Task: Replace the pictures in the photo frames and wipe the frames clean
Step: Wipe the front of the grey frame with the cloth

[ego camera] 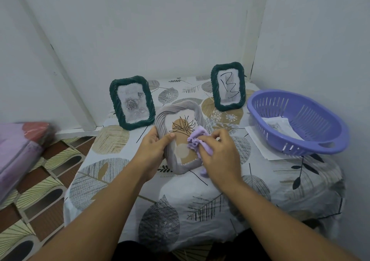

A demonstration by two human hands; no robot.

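A grey rope-edged photo frame (178, 112) with a leaf drawing is tilted up over the middle of the table. My left hand (155, 148) grips its left edge, thumb on the glass. My right hand (220, 154) holds a bunched lilac cloth (197, 140) against the right side of the frame's front. Behind, two dark green frames stand upright: the left green frame (132, 102) shows a rose picture, the right green frame (228, 85) shows a black scribble.
A purple slotted plastic basket (300, 120) holding paper sheets sits at the right on a white sheet (258, 140). The table (180, 196) wears a leaf-print cloth. White walls close in behind and to the right. Folded bedding (20, 146) lies at the left, above the patterned floor.
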